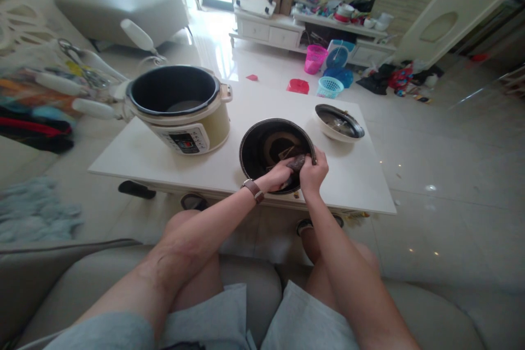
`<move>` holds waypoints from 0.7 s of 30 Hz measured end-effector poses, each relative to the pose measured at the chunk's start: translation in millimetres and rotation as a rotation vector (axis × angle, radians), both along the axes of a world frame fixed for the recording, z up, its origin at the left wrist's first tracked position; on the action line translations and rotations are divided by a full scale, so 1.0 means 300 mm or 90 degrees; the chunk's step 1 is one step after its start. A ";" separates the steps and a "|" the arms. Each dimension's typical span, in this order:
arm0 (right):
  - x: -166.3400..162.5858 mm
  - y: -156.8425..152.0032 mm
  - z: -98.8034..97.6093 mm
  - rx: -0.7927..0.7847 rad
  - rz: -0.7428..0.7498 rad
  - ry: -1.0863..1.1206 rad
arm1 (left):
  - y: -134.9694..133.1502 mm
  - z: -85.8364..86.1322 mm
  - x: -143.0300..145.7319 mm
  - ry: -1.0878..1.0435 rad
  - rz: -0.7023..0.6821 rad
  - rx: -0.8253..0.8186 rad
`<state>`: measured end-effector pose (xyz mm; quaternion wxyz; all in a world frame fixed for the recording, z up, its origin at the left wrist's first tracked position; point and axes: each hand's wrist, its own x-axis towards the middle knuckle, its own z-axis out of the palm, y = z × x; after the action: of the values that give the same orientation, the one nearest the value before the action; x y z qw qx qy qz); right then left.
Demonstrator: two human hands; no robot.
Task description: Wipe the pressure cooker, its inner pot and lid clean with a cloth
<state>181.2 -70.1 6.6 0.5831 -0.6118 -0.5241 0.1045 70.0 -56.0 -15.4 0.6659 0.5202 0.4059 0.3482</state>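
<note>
A black inner pot [262,147] stands on the white low table [361,180] in front of me. My left hand [279,176], a watch on its wrist, reaches inside the pot with fingers closed on a dark cloth [296,162]. My right hand [314,170] grips the pot's near rim beside the cloth, fingers curled over the edge. The cloth presses against the pot's inner wall between both hands.
A beige electric cooker [180,106] with its lid off stands at the table's left. A cooker lid [339,122] lies upturned at the right. Coloured baskets [315,58] and clutter sit on the floor beyond. I sit on a grey sofa [49,273].
</note>
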 end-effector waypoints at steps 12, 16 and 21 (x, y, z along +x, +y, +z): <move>0.134 0.045 0.058 -0.118 -0.021 -0.027 | -0.036 0.013 -0.036 0.408 -0.294 0.254; 0.186 0.053 0.052 -0.113 0.036 -0.065 | -0.044 0.036 -0.036 0.528 -0.328 0.261; 0.166 0.044 0.042 -0.106 0.031 -0.063 | -0.029 0.044 -0.051 0.568 -0.299 0.275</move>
<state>231.0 -57.0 19.3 0.5009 -0.6498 -0.5563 0.1319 54.7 -64.6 -2.2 0.3666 0.8189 0.4413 0.0114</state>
